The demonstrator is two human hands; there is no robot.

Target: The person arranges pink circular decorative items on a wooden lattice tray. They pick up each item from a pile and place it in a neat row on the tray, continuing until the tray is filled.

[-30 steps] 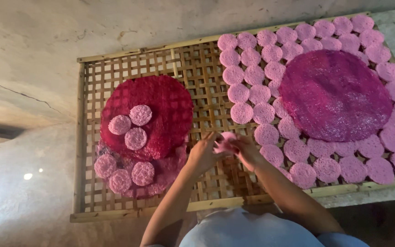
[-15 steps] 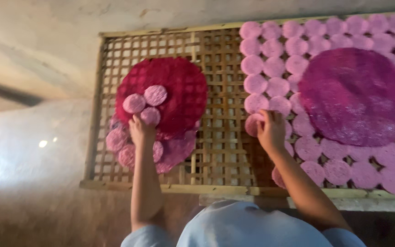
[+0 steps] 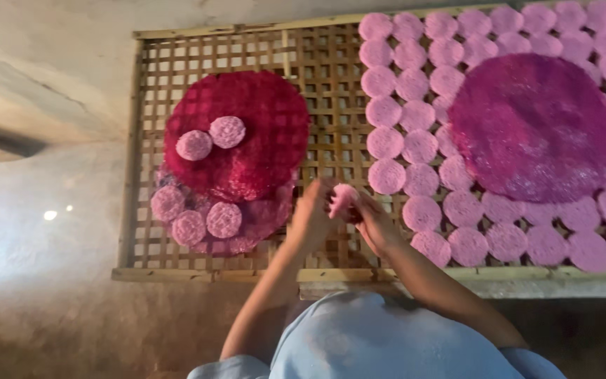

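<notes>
Woven bamboo rack [image 3: 331, 52] looks rough; pink discs [image 3: 385, 142] matt, grainy.

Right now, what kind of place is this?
Probably a small home workshop where pink discs dry. A bamboo lattice rack holds rows of them beside a rough plastered wall, and both hands hold one disc.

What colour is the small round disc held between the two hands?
Light pink, like the rows on the right. The disc shows best in the head view, between both hands.
</notes>
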